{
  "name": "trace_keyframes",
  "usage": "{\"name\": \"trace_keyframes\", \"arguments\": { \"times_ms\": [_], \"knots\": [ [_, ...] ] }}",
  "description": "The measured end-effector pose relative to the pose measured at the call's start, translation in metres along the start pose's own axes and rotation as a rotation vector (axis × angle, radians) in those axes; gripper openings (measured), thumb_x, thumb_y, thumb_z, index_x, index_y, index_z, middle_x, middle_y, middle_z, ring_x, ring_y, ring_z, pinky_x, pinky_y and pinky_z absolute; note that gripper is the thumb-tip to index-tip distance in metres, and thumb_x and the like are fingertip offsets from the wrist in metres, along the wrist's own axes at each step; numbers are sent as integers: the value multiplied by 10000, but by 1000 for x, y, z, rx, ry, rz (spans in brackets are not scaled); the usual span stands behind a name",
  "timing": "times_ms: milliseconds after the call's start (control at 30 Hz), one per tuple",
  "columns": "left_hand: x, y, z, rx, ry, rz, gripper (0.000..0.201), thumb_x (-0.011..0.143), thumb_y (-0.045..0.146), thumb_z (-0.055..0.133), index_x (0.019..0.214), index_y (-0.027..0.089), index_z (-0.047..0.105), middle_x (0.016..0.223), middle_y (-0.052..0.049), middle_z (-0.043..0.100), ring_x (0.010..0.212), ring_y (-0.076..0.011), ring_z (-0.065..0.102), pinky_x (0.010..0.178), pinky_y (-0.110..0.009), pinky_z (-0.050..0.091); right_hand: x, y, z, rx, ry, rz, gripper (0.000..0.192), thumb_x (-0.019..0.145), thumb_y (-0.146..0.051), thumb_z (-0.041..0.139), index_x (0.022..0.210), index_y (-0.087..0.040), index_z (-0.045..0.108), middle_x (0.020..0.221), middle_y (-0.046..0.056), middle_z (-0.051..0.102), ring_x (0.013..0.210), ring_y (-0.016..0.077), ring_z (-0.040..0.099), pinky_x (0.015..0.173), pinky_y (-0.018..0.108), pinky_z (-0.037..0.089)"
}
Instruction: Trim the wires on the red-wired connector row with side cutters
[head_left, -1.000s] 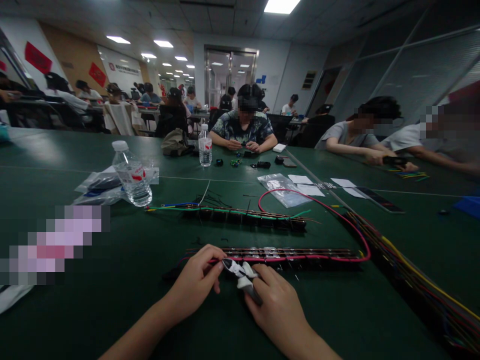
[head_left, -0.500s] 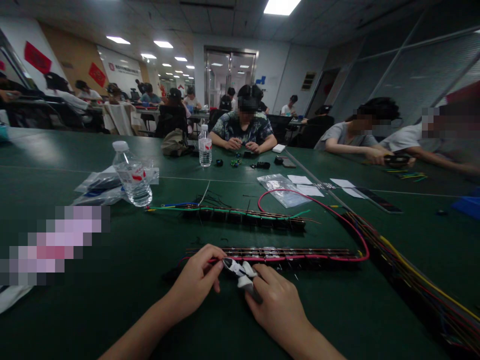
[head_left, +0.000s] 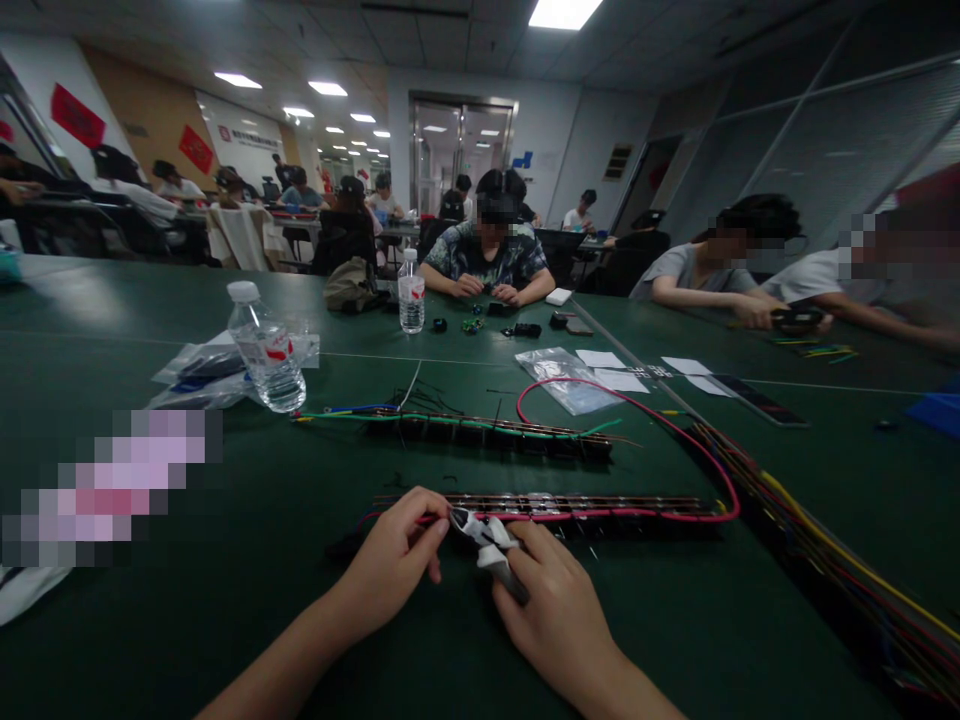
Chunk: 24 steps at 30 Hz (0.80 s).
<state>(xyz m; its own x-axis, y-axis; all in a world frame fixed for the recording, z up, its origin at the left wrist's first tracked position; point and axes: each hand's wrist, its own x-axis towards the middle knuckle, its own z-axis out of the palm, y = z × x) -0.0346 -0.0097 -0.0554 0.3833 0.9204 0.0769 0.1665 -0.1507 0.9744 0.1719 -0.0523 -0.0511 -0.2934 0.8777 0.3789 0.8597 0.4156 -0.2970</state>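
Observation:
My right hand grips small cutters with white handles, their jaws pointing left at the near terminal strip. My left hand pinches the red wire at the strip's left end, right beside the cutter jaws. The red wire runs along the strip, loops up and back to the right. A second strip with a green wire lies farther back.
A water bottle and plastic bags stand at the left. A thick bundle of coloured wires runs along the right. A clear bag, paper slips and a phone lie beyond. Other people work at the far side.
The cutters have tilted slightly and moved a little toward the strip. My hands otherwise stay in place.

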Motion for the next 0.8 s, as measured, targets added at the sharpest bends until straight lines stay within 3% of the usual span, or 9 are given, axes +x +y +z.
{"name": "trace_keyframes", "arguments": {
  "times_ms": [333,800],
  "knots": [
    [0,0,-1,-2,-3,1,125,947,256,452,965,191,557,1005,-15,538,562,-79,592,560,-250,497,-3,-6,-3,-25,-66,24,221,690,-77,576,868,-188,644,1208,124,576,1050,287,560,887,450,486],
    [0,1,-1,-5,5,-2,140,939,250,446,982,180,559,1061,-44,545,561,-80,593,554,-253,503,-2,-9,-8,-37,-133,53,243,684,-75,593,890,-188,654,1226,120,567,1070,293,533,899,449,464]
  ]
}}
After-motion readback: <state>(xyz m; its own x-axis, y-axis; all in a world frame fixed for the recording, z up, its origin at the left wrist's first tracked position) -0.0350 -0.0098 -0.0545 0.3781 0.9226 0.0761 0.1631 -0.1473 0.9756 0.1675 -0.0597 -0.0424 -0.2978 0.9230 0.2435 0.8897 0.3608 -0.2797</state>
